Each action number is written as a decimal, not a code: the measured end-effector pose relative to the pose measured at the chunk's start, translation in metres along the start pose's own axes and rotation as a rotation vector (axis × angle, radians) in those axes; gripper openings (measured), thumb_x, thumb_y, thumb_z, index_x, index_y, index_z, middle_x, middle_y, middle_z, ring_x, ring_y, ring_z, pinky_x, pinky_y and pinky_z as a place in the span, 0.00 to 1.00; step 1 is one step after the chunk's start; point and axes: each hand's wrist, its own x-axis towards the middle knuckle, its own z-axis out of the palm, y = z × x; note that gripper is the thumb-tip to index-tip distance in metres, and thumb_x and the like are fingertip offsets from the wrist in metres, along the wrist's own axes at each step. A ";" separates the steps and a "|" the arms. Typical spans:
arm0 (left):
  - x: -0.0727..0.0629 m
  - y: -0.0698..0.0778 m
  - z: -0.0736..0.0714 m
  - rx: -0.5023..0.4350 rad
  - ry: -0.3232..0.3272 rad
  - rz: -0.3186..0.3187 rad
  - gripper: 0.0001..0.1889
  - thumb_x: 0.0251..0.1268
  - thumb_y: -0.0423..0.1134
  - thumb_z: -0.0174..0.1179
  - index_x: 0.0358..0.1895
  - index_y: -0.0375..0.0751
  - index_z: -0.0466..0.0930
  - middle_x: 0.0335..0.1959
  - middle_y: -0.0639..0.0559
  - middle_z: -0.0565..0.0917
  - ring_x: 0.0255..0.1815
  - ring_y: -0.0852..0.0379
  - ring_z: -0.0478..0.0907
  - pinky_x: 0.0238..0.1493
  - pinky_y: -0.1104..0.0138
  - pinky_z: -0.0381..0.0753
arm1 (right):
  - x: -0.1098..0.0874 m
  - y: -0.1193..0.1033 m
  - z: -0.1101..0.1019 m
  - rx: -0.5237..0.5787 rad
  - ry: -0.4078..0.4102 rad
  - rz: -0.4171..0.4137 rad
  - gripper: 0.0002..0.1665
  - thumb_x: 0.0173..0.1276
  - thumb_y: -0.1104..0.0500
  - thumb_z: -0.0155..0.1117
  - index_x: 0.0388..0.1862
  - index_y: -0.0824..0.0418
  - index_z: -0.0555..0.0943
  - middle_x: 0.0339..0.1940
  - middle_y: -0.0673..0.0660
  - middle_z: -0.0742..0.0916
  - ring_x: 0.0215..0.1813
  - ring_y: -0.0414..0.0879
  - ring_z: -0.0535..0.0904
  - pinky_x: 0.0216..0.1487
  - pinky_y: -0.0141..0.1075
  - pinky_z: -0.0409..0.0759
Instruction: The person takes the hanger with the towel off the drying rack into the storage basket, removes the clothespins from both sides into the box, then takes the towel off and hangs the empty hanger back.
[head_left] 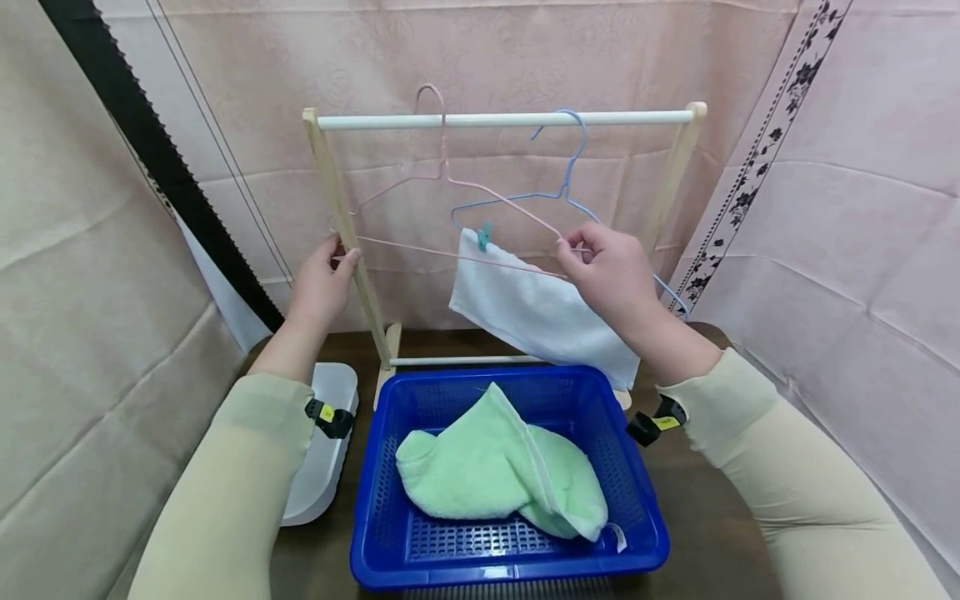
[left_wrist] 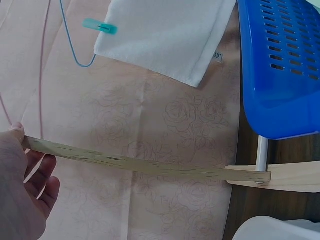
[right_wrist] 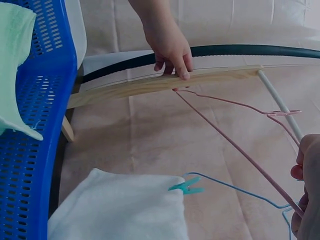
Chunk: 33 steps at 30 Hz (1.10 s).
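Observation:
A pink clothes hanger hooks over the white rod of a small drying rack. My right hand pinches its right corner. At the rack's left wooden post, my left hand pinches the hanger's other end, which the post and fingers partly hide. Behind the pink hanger, a blue hanger hangs from the same rod. A white towel droops from it at a slant, held at one corner by a teal clothespin. In the right wrist view, the left hand has its fingertips at the post.
A blue perforated basket stands in front of the rack, with a crumpled green towel inside. Left of it is a white plastic container, partly under the left forearm. Fabric curtains enclose the brown tabletop.

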 end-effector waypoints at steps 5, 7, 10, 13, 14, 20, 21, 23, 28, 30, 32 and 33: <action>0.000 0.001 0.003 -0.008 -0.013 0.008 0.32 0.77 0.58 0.45 0.76 0.47 0.60 0.64 0.42 0.74 0.62 0.44 0.72 0.61 0.48 0.72 | -0.005 0.004 0.003 -0.008 -0.024 0.005 0.14 0.72 0.51 0.59 0.34 0.58 0.85 0.18 0.52 0.77 0.24 0.47 0.70 0.26 0.40 0.66; 0.000 0.001 0.003 -0.019 -0.019 0.002 0.32 0.77 0.58 0.45 0.77 0.47 0.59 0.64 0.42 0.74 0.62 0.43 0.72 0.61 0.48 0.72 | -0.008 0.007 0.005 -0.013 -0.033 0.002 0.14 0.72 0.51 0.59 0.34 0.58 0.85 0.18 0.52 0.77 0.24 0.47 0.70 0.26 0.40 0.66; 0.000 0.001 0.002 -0.024 -0.019 -0.002 0.32 0.78 0.57 0.45 0.77 0.47 0.58 0.64 0.41 0.73 0.62 0.44 0.72 0.61 0.48 0.72 | -0.010 0.009 0.008 -0.010 -0.054 -0.006 0.13 0.72 0.52 0.59 0.35 0.58 0.85 0.18 0.52 0.77 0.24 0.47 0.69 0.26 0.40 0.66; 0.001 0.000 -0.001 -0.020 -0.010 0.003 0.31 0.78 0.56 0.45 0.77 0.46 0.58 0.64 0.41 0.74 0.62 0.43 0.73 0.61 0.48 0.72 | -0.012 0.010 0.012 0.004 -0.065 -0.016 0.13 0.72 0.52 0.59 0.35 0.59 0.85 0.19 0.52 0.77 0.24 0.47 0.70 0.26 0.39 0.66; 0.001 0.000 -0.001 -0.014 -0.009 0.005 0.31 0.78 0.56 0.45 0.77 0.47 0.58 0.64 0.41 0.74 0.62 0.43 0.73 0.61 0.48 0.72 | -0.012 0.010 0.013 0.008 -0.065 -0.020 0.13 0.72 0.52 0.59 0.35 0.59 0.85 0.19 0.52 0.78 0.24 0.47 0.70 0.26 0.39 0.67; 0.002 0.000 -0.002 -0.001 -0.005 0.023 0.32 0.78 0.58 0.44 0.78 0.49 0.56 0.63 0.41 0.74 0.61 0.44 0.73 0.61 0.48 0.72 | -0.012 0.012 0.014 0.016 -0.052 -0.039 0.12 0.72 0.53 0.60 0.34 0.59 0.85 0.19 0.52 0.78 0.24 0.47 0.70 0.27 0.39 0.67; 0.002 0.000 -0.002 -0.001 -0.005 0.022 0.32 0.78 0.58 0.44 0.78 0.49 0.56 0.63 0.41 0.74 0.61 0.44 0.73 0.61 0.48 0.72 | -0.012 0.013 0.013 0.016 -0.055 -0.042 0.12 0.72 0.53 0.60 0.34 0.59 0.85 0.20 0.52 0.78 0.24 0.47 0.70 0.27 0.39 0.67; 0.002 0.001 -0.001 -0.002 -0.007 0.017 0.32 0.78 0.58 0.44 0.78 0.49 0.56 0.63 0.41 0.74 0.61 0.43 0.73 0.61 0.48 0.72 | -0.013 0.013 0.013 0.015 -0.064 -0.047 0.12 0.72 0.53 0.60 0.35 0.59 0.85 0.20 0.52 0.79 0.25 0.47 0.71 0.28 0.39 0.67; 0.000 0.003 -0.002 -0.008 -0.021 -0.001 0.31 0.78 0.56 0.45 0.78 0.47 0.57 0.63 0.41 0.74 0.61 0.43 0.73 0.61 0.47 0.72 | -0.014 0.013 0.012 0.006 -0.092 -0.058 0.11 0.72 0.53 0.61 0.38 0.59 0.86 0.21 0.51 0.80 0.25 0.46 0.71 0.28 0.39 0.67; -0.001 0.004 -0.003 -0.007 -0.026 -0.003 0.31 0.79 0.56 0.44 0.77 0.47 0.58 0.63 0.41 0.73 0.61 0.43 0.72 0.61 0.47 0.72 | -0.014 0.013 0.011 0.003 -0.097 -0.059 0.12 0.72 0.53 0.61 0.39 0.59 0.86 0.21 0.51 0.80 0.26 0.47 0.71 0.28 0.39 0.67; -0.001 0.004 -0.003 -0.003 -0.029 -0.002 0.30 0.79 0.55 0.44 0.77 0.46 0.59 0.63 0.41 0.73 0.61 0.43 0.72 0.61 0.46 0.72 | -0.015 0.013 0.009 -0.003 -0.100 -0.059 0.12 0.72 0.53 0.60 0.39 0.59 0.86 0.22 0.52 0.79 0.26 0.47 0.71 0.28 0.40 0.67; -0.001 0.004 -0.003 -0.004 -0.030 -0.002 0.30 0.79 0.55 0.44 0.77 0.46 0.59 0.63 0.41 0.73 0.61 0.43 0.73 0.61 0.46 0.72 | -0.015 0.014 0.008 -0.006 -0.102 -0.058 0.12 0.72 0.53 0.60 0.40 0.59 0.86 0.22 0.52 0.79 0.27 0.47 0.71 0.29 0.40 0.67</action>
